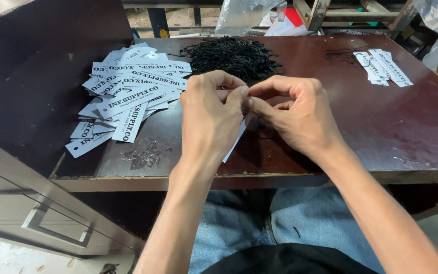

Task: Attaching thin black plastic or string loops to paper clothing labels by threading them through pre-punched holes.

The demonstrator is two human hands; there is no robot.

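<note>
Dark brown worktable [361, 127], loose heap of white printed hang tags [128, 91] on its left, black string pile [234, 56] behind. Left hand [211, 119] and right hand [295, 114] pinched together on one white tag [235, 142] mid-table.

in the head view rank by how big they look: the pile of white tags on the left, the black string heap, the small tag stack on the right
1. pile of white tags, widest spread.
2. black string heap, clearly smaller.
3. small tag stack, smallest, though it and the heap lie farther from the camera, so the gaps may be overstated.
</note>
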